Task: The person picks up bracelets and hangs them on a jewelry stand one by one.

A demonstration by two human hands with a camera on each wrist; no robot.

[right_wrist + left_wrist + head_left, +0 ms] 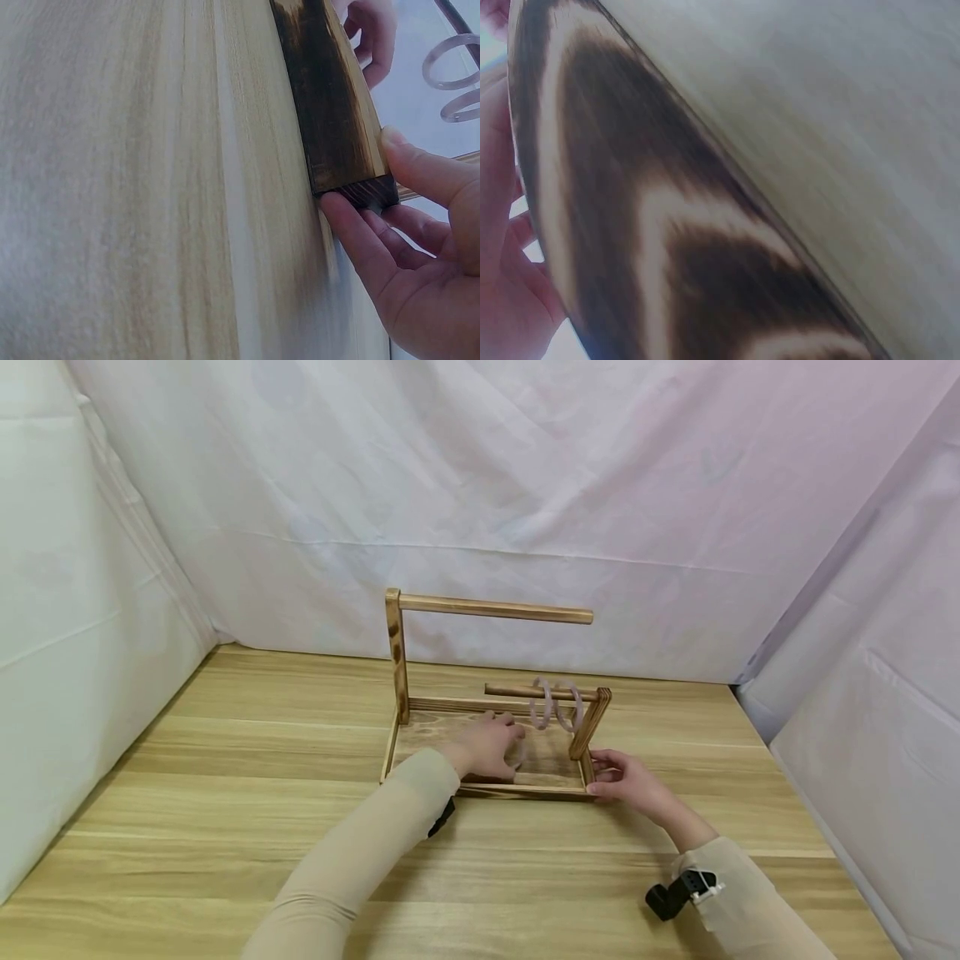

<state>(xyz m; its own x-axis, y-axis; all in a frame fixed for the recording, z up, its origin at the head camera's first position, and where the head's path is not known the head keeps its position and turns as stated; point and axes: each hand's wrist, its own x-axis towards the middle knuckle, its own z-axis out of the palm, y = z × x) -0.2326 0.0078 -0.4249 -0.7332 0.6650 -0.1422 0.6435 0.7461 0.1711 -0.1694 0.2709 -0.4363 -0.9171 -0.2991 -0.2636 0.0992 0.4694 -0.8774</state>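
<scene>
A wooden bangle stand with a shallow tray base sits on the table. My left hand reaches over its front rim, fingers bent down around a pale translucent bangle low over the tray. Much of that bangle is hidden by the hand. My right hand grips the tray's front right corner; in the right wrist view its thumb presses the rim while a finger touches the lower edge. Two more pale bangles hang on the short lower bar, near its post.
A longer upper bar runs from the tall left post across the back, its right end free. White cloth closes off the back and both sides of the wood-grain table.
</scene>
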